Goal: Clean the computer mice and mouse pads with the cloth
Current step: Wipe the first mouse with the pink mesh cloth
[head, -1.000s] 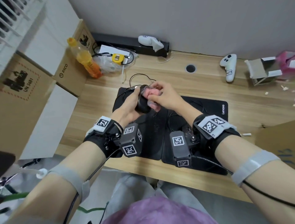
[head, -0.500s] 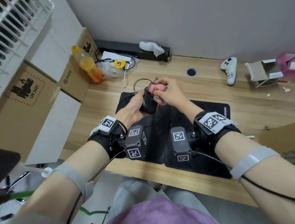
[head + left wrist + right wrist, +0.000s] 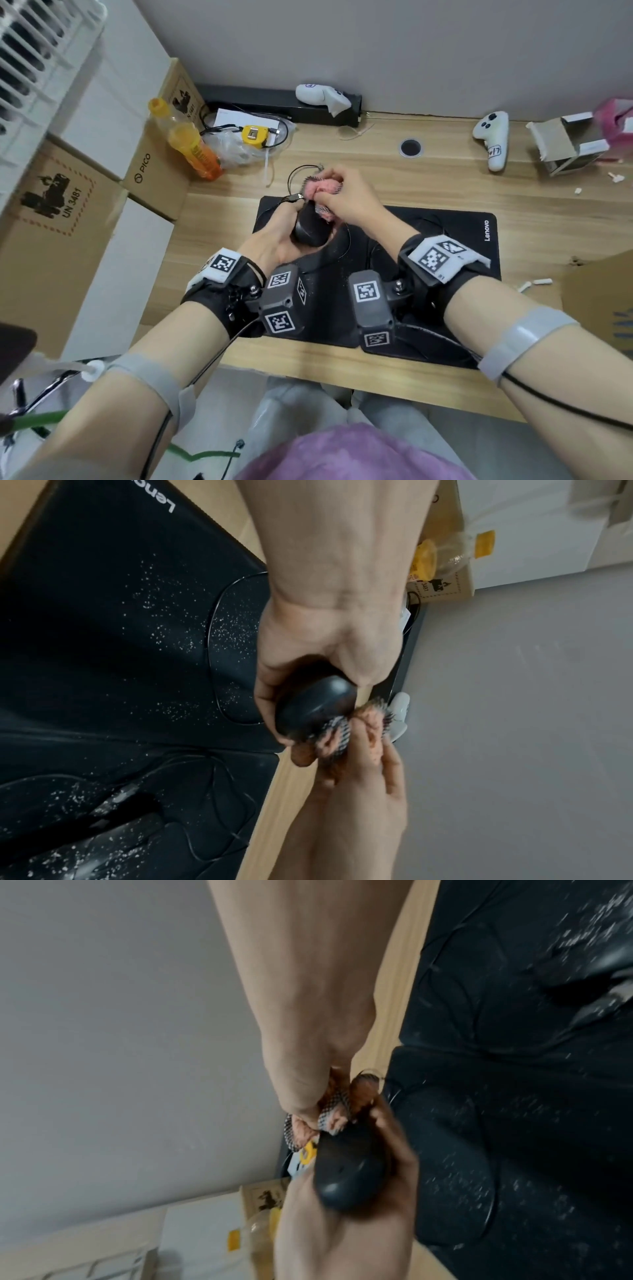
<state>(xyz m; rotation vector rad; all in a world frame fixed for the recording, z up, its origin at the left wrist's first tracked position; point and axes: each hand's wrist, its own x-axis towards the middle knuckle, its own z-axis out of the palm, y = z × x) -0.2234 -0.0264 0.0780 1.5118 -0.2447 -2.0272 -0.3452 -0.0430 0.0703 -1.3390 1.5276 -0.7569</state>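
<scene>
My left hand grips a black wired mouse lifted above the left black mouse pad. My right hand pinches a bunched pink cloth with a mesh edge against the front end of the mouse. In the left wrist view the mouse sits in my curled fingers with the cloth at its tip. In the right wrist view the cloth presses on the mouse. White specks cover the Lenovo mouse pad. A second black mouse lies dusty on the pad, hidden under my wrists in the head view.
Cardboard boxes stand at the left table edge. An orange bottle, a yellow tape measure and cables lie at the back left. A white controller and an open small box sit at the back right. A cardboard piece rests at right.
My right hand has slid the cloth from the middle of the mouse towards its front end. The left hand keeps hold of the mouse; the head view has shifted slightly.
</scene>
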